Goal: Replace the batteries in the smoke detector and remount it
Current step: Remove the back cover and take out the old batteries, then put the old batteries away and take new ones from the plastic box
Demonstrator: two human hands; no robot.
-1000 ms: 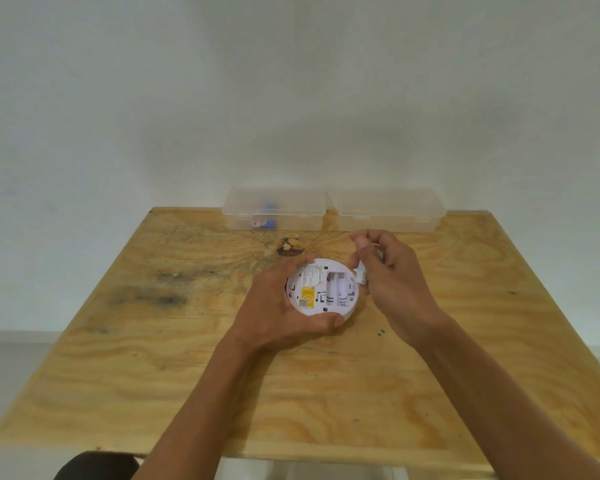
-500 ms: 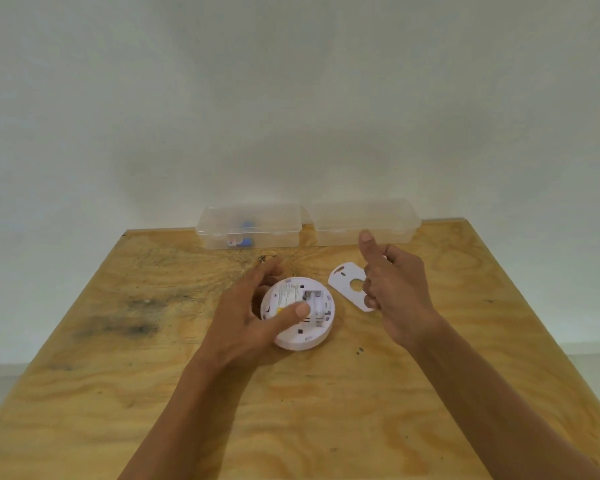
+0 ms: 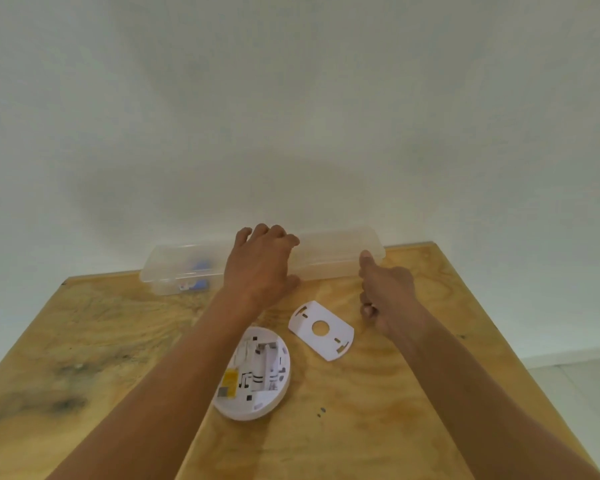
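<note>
White plastic lies in two pieces on the plywood counter [image 3: 378, 393] now: the smoke detector [image 3: 257, 375] rests back-up near the front, and its flat mounting plate [image 3: 321, 329] sits just beside it to the right, apart from it. A second ago both hands were on the detector, the left cradling it and the right working at its edge; half a second ago the plate was already down on the wood. Since then both hands have let go and gone forward to the two clear boxes at the back. The left hand [image 3: 260, 268] reaches over the seam between the left box [image 3: 174, 268] and the right box [image 3: 340, 251], fingers curled down onto the plastic, apparently to open or steady one of them. The right hand [image 3: 385, 292] hovers short of the right box with its fingers folded in and thumb pointing forward.

I take this to mean the opening step is over and the battery swap is beginning, with old cells going out or fresh ones being fetched.

Whether the right hand conceals a battery in its curled fingers cannot be told. The left forearm covers the detector's left edge, and blur makes it unclear whether cells remain in the bay. Blue items in the left box are too hazy to name.
</note>
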